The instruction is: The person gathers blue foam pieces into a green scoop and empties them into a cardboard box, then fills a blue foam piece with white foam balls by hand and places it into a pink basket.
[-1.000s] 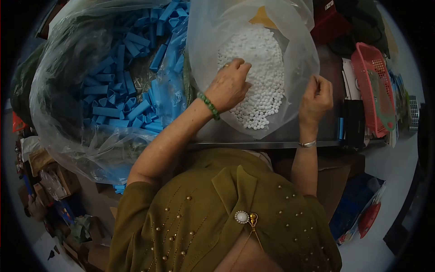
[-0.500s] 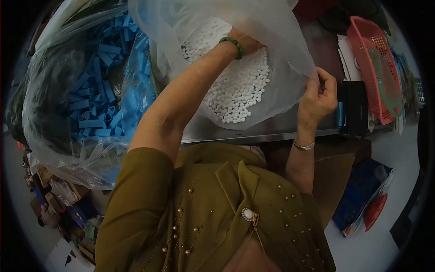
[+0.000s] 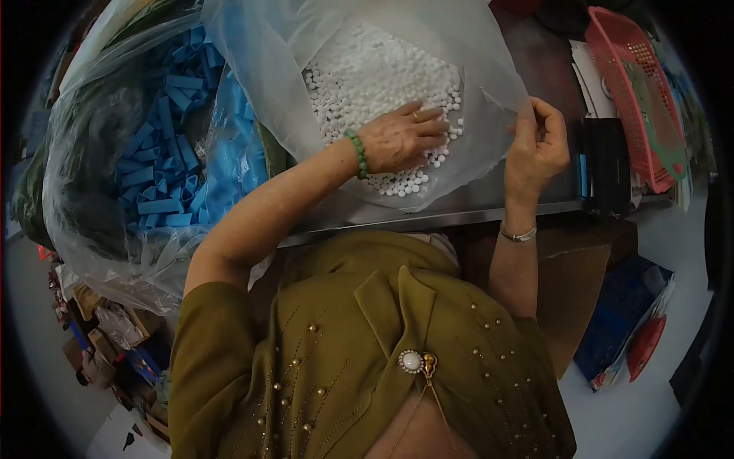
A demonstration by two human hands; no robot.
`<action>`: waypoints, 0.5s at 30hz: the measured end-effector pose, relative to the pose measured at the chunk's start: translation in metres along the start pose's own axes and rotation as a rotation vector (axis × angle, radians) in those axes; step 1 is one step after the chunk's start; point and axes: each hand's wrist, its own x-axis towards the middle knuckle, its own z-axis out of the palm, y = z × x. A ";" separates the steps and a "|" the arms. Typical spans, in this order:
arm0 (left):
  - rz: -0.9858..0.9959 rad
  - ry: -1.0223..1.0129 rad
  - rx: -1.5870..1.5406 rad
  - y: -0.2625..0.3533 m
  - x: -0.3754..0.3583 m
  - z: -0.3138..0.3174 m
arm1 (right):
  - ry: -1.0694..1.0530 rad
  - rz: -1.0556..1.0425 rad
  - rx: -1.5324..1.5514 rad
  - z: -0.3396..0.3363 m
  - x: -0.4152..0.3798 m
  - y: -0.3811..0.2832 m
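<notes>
A clear plastic bag (image 3: 497, 130) lies on the table with its mouth toward me, holding a heap of small white balls (image 3: 359, 69). My left hand (image 3: 401, 139), with a green bead bracelet at the wrist, rests palm down on the balls near the bag's mouth. Its fingers are stretched out and a little apart, and whatever lies under the palm is hidden. At the bag's right edge, my right hand (image 3: 537, 149) pinches the plastic between thumb and fingers and holds it up. A silvery band circles the right wrist.
To the left stands a big clear bag (image 3: 84, 222) full of blue folded pieces (image 3: 164, 153). A pink basket (image 3: 623, 92) and a black box (image 3: 608, 164) are on the right. The metal table edge (image 3: 459, 220) runs in front of me.
My left hand has come back toward me from deep under the plastic and now lies in view over the balls. My right hand still holds the bag's edge.
</notes>
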 end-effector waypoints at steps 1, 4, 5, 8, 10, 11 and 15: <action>0.003 0.002 0.000 0.001 -0.010 -0.001 | -0.008 0.001 -0.014 -0.001 0.000 0.000; -0.029 0.018 0.079 0.007 -0.039 -0.009 | 0.026 0.013 0.022 0.001 0.001 -0.004; -0.075 -0.021 0.070 0.011 -0.048 -0.015 | 0.025 0.013 0.025 0.001 0.000 -0.005; -0.161 -0.044 -0.045 0.017 -0.067 -0.029 | 0.000 0.046 0.027 0.002 0.002 -0.006; -0.200 -0.035 -0.150 0.015 -0.070 -0.034 | 0.003 0.037 0.045 0.004 0.002 -0.002; -0.307 0.125 -0.147 0.008 -0.064 -0.035 | 0.005 0.040 0.052 0.006 0.002 -0.001; -0.672 0.408 0.086 -0.041 -0.039 -0.027 | -0.016 0.038 0.071 0.010 0.003 -0.006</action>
